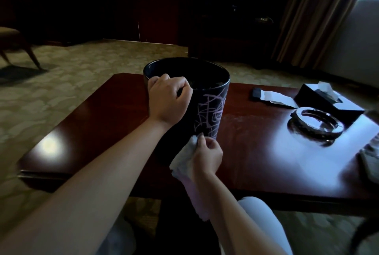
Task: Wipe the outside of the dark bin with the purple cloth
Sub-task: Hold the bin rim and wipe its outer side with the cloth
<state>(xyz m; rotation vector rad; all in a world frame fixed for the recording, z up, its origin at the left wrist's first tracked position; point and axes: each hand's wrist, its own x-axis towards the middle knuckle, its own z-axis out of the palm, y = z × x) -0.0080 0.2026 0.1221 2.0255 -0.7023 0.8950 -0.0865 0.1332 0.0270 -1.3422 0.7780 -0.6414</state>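
Note:
The dark bin [209, 111] stands upright on the reddish wooden table [256, 152], its side covered in pale purple scribbled lines. My left hand [168, 101] grips the near left part of the bin's rim, fingers curled over the edge. My right hand [207, 154] holds the purple cloth [184, 162] bunched in its fingers and presses the cloth's top corner against the bin's lower outside wall. The rest of the cloth hangs down along my right forearm. The bin's inside is too dark to make out.
To the right on the table are a round glass ashtray [315, 125], a black tissue box [326, 99], a white paper slip [276, 96] with a small dark object, and sheets of paper. A chair [18, 47] stands on the carpet at far left. Curtains [320, 14] hang at back right.

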